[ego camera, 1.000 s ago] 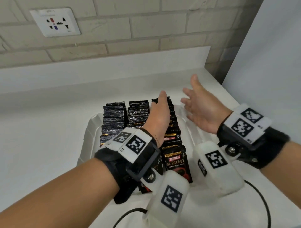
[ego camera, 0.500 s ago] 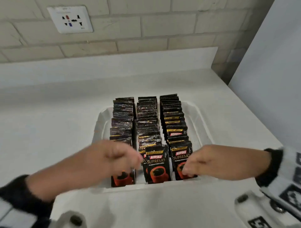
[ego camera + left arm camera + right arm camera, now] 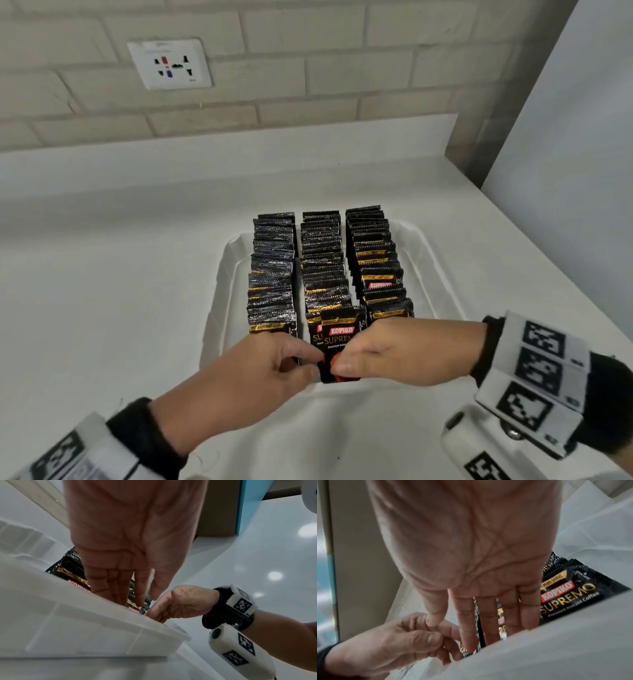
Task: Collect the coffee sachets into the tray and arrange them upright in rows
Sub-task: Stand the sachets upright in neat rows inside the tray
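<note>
Counter (image 3: 102, 325): white, and it carries the tray; a wall socket (image 3: 169, 64) sits on the brick wall behind it, to your left.
Your left hand (image 3: 253, 373): it is at the near edge of the tray, fingers bent down into it. From your left wrist view the fingers (image 3: 109, 588) run fairly straight down behind the near wall, in front of the sachets. Whether they pinch a sachet or only press against it, you cannot tell from these pictures.
Tray (image 3: 219, 308): white plastic, in the middle of the counter, its long side running away from you.
Coffee sachets (image 3: 322, 270): black packs standing upright in three rows inside the tray, from the far wall to the near one.
Front sachet of the middle row (image 3: 339, 337): upright, its printed face toward you, between your two hands.
Your right hand (image 3: 407, 349): it reaches in from the right, in front of the right row. The thumb lies against the lower part of the front sachet, close to your left fingertips. Your right wrist view shows its fingers (image 3: 510, 615) straight, dipping behind the near wall against the sachet faces; they press, not clasp.
</note>
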